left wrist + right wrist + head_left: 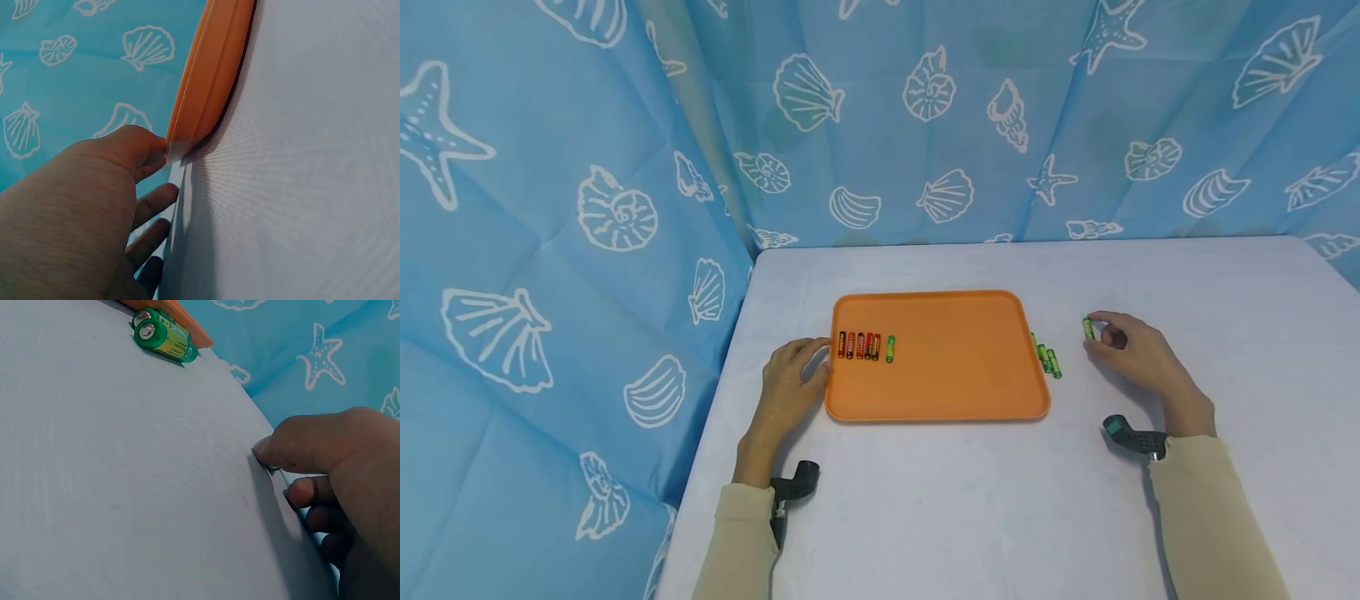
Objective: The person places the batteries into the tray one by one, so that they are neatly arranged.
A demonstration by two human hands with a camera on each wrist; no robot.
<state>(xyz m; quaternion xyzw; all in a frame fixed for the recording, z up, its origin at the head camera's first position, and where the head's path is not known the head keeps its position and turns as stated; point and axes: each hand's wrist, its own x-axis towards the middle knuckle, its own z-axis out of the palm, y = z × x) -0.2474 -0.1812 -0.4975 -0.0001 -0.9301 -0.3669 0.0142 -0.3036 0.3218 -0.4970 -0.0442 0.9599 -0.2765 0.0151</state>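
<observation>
In the head view, my left hand (788, 385) rests at the left edge of the orange tray (958, 358), its thumb and forefinger touching the rim. The left wrist view shows the thumb against the tray's outer wall (209, 75) and the other fingers loosely bent. To the right of the tray, my right hand (1138, 352) pinches a green battery (1088, 328) between thumb and forefinger; the thumb mostly hides it in the right wrist view. Several red-and-black batteries (860, 345) stand in a row in the tray's left part, with one green battery (890, 348) beside them.
A small group of green batteries (1054, 363) lies on the white tablecloth (970, 508) close against the tray's right edge. Blue curtains (887, 150) with white shell prints hang behind the table and along its left side.
</observation>
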